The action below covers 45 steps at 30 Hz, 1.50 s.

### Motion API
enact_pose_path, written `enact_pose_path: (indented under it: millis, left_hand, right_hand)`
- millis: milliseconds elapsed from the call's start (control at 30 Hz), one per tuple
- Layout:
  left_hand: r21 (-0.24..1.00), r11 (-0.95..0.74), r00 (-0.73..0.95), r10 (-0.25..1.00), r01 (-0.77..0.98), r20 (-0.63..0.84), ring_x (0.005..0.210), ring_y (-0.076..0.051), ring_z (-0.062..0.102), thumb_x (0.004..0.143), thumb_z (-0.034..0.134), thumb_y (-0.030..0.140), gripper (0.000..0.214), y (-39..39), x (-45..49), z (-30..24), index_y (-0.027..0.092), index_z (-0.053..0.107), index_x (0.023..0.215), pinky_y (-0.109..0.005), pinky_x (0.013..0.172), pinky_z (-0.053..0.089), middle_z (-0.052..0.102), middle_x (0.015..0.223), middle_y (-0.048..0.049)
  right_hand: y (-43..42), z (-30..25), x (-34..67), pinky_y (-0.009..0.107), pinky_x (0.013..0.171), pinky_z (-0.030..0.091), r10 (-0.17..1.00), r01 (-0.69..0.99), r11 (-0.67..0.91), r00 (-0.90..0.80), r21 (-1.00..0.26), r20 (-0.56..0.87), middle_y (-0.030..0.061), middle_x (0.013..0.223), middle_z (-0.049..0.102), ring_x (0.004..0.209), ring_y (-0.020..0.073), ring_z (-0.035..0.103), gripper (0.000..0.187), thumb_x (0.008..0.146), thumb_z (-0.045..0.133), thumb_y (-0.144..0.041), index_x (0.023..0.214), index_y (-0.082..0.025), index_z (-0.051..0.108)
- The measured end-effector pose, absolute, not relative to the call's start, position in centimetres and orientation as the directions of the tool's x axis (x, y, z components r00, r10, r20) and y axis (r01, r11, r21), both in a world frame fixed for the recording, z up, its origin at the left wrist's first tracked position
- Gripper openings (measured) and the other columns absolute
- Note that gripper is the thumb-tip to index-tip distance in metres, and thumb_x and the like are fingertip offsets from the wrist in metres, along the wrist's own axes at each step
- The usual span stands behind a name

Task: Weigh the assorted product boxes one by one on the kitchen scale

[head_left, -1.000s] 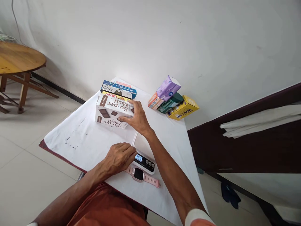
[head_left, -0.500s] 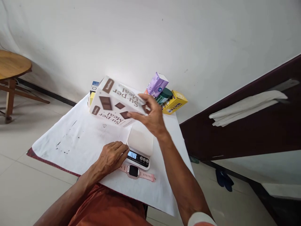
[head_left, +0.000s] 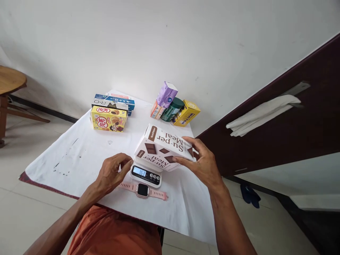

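Note:
My right hand [head_left: 200,161] grips the right end of a white "Su-per Meal" carton [head_left: 162,141] with brown chocolate pictures, thumb on the near face and fingers over the top. The carton is tilted over the white kitchen scale [head_left: 146,180] and hides most of its platform. Whether it touches the platform, I cannot tell. The lit display [head_left: 139,171] reads 363. Just left of the scale, my left hand [head_left: 114,171] is loosely curled, thumb and forefinger tips close together, with nothing seen in it. A pink-strapped smartwatch [head_left: 142,190] lies in front of the scale.
At the back left of the white-covered table [head_left: 79,163] stand a yellow snack box [head_left: 108,119] and several blue and white boxes [head_left: 129,102]. Back right are a purple pack [head_left: 166,95], an orange-white box [head_left: 156,110], a green container [head_left: 172,109] and a yellow box [head_left: 187,113]. A wall [head_left: 132,42] rises behind.
My right hand has brought the carton down and nearer, over the scale, uncovering the boxes at the back left. My left hand has drawn slightly away from the scale. The view has shifted.

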<state>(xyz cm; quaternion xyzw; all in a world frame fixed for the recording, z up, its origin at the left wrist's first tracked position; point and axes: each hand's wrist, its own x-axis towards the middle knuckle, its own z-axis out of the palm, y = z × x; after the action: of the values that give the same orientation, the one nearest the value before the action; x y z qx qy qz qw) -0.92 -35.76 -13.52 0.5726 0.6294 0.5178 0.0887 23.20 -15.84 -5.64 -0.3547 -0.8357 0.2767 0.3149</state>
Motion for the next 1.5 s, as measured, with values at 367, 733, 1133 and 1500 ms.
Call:
enact_pose_path:
  millis: [367,733,1133,1500]
  left_hand:
    - [0.79,-0.033,-0.285,0.923,0.612,0.259,0.059,-0.011,0.054,0.096,0.058,0.039,0.027,-32.2,-6.5,-10.5,0.019,0.068,0.08,-0.023,0.058,0.04,0.065,0.065,0.0022]
    - [0.799,0.004,-0.279,0.938,0.602,0.205,0.058,-0.012,0.046,0.089,0.053,0.044,0.033,-27.3,-9.9,-16.8,0.018,0.066,0.073,-0.025,0.058,0.035,0.059,0.06,0.0022]
    - [0.758,0.005,-0.239,0.95,0.652,0.199,0.062,-0.016,0.056,0.093,0.051,0.041,0.03,-27.8,-10.0,-17.0,0.02,0.069,0.082,-0.027,0.061,0.04,0.068,0.068,-0.0012]
    - [0.741,0.017,-0.239,0.951,0.671,0.194,0.064,-0.016,0.059,0.093,0.054,0.038,0.026,-27.7,-10.0,-17.2,0.021,0.071,0.085,-0.028,0.062,0.043,0.071,0.072,-0.0018]
  right_hand:
    - [-15.5,-6.9,24.7,0.05,0.102,0.06,0.803,0.383,0.404,-0.583,-0.831,0.122,0.0114,0.158,0.054,0.134,0.0336,0.06,0.111,0.062,0.098,-0.058,0.158,-0.035,0.045]
    - [-15.8,-10.6,23.1,0.057,0.114,0.055,0.81,0.176,0.209,-0.582,-0.962,0.069,0.0085,0.142,0.072,0.131,0.0335,0.067,0.081,0.075,0.093,-0.045,0.148,-0.028,0.062]
    - [1.8,-11.6,22.1,0.046,0.087,0.064,0.934,0.225,0.133,-0.355,-0.965,0.046,0.0102,0.126,0.077,0.103,0.0278,0.075,0.082,0.051,0.098,-0.045,0.124,-0.023,0.067]
    - [6.5,-15.2,20.1,0.041,0.084,0.062,0.987,0.289,0.124,-0.132,-0.949,0.088,0.0104,0.118,0.076,0.106,0.0272,0.071,0.065,0.055,0.092,-0.045,0.107,-0.022,0.062]
